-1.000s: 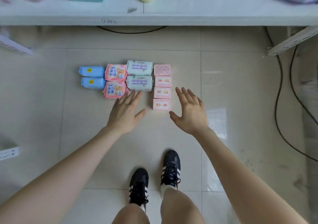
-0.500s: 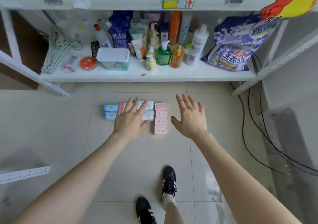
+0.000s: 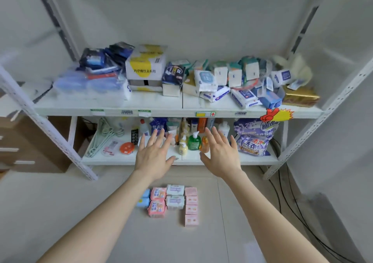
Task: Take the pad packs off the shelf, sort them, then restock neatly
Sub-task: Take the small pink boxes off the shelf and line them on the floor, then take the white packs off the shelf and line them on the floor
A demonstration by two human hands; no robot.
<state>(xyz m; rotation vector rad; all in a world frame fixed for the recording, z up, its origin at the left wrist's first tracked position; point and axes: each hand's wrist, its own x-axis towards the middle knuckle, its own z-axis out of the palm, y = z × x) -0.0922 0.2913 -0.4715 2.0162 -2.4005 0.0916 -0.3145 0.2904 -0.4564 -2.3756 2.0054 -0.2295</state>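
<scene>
In the head view, the left hand (image 3: 154, 158) and right hand (image 3: 221, 155) hovered before the lower shelf (image 3: 252, 159), fingers spread straight, holding nothing. The pad packs (image 3: 175, 202) lay on the floor (image 3: 60, 212) below, lined up in columns by colour.

The light is soft, flat and cool; the wall (image 3: 191, 20) behind the shelf (image 3: 181, 112) looks evenly grey-white. Under the upper board the lower level sits dimmer, and a slightly darker band lies on the floor (image 3: 60, 202) beneath the shelf's front edge. A faint pale sheen shows toward the floor's near right corner. The blue packs (image 3: 86, 83) at the upper board's left end and the front-edge labels (image 3: 144, 112) are blurred unreadable. My left hand (image 3: 154, 157) and right hand (image 3: 220, 156) look a little sharper. The uprights (image 3: 343, 97) bow outward at the sides, and my forearms (image 3: 105, 218) stretch wide at the bottom corners.
</scene>
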